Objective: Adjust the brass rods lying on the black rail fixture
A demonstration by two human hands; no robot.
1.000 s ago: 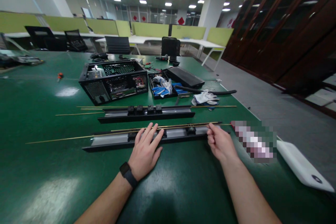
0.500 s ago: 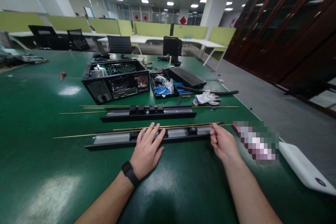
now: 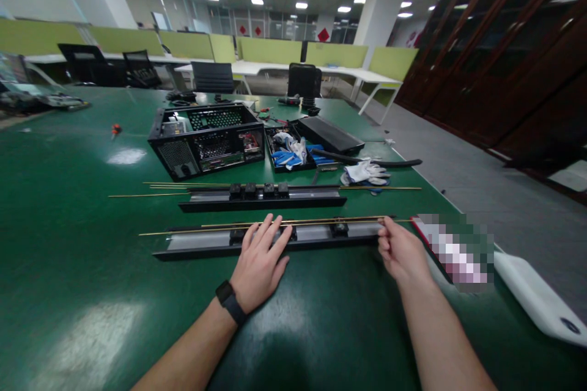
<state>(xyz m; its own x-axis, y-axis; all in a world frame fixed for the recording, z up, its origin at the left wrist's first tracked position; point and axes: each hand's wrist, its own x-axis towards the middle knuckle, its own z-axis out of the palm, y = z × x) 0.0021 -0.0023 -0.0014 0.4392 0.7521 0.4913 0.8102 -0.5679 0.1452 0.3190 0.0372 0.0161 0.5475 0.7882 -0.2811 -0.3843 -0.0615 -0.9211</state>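
A long black rail (image 3: 197, 243) with small black blocks lies across the green table in front of me. My left hand (image 3: 259, 266) rests flat on its middle, fingers stretched out, a dark watch on the wrist. My right hand (image 3: 401, 250) is at the rail's right end, fingers pinched on a thin brass rod (image 3: 183, 231) that runs along the top of the rail. A second, shorter brass rod lies beside it. A second black rail (image 3: 312, 197) lies parallel just behind, with more brass rods along it.
An open black computer case (image 3: 206, 140) stands behind the rails, with a black tray (image 3: 271, 162) of blue parts, a black lid (image 3: 328, 134), a black hose (image 3: 394, 162) and white gloves (image 3: 364, 172). A white device (image 3: 536, 302) lies at the right table edge.
The long brass rod has slid to the right along the near rail, its left end now much closer to the rail. My right hand moved right with it. My left hand stayed flat.
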